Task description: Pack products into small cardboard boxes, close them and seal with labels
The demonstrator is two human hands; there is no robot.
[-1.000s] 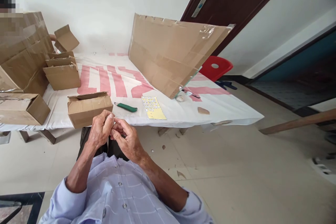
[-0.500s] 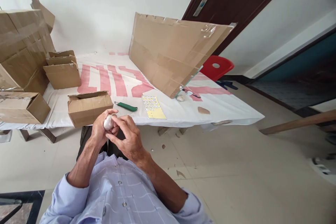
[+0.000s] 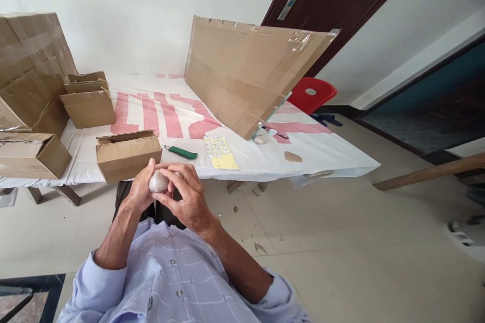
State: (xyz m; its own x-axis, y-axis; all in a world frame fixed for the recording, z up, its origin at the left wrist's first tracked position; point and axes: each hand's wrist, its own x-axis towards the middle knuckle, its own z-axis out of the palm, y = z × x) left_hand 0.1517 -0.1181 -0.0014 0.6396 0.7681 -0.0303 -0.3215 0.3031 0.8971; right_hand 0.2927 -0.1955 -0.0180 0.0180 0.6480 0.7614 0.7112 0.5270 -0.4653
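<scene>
Just off the table's front edge, both my hands are closed around a small, whitish, shiny round thing that looks like a roll of clear tape. My left hand cups it from the left, thumb up along its side. From the right, my right hand curls over it, with thumb and fingertips against its surface. The fingers cover much of its far side. Nearby on the white cloth lie a green utility knife and a yellow sheet with rows of white stickers.
A small open carton stands at the table's front edge. More cartons are at the left, including a large one. A big cardboard panel leans upright at the right, near a red chair. Cardboard scraps lie about.
My right fingers have moved further over the round thing, and it has turned and sunk slightly between my hands. The whole view has shifted a little.
</scene>
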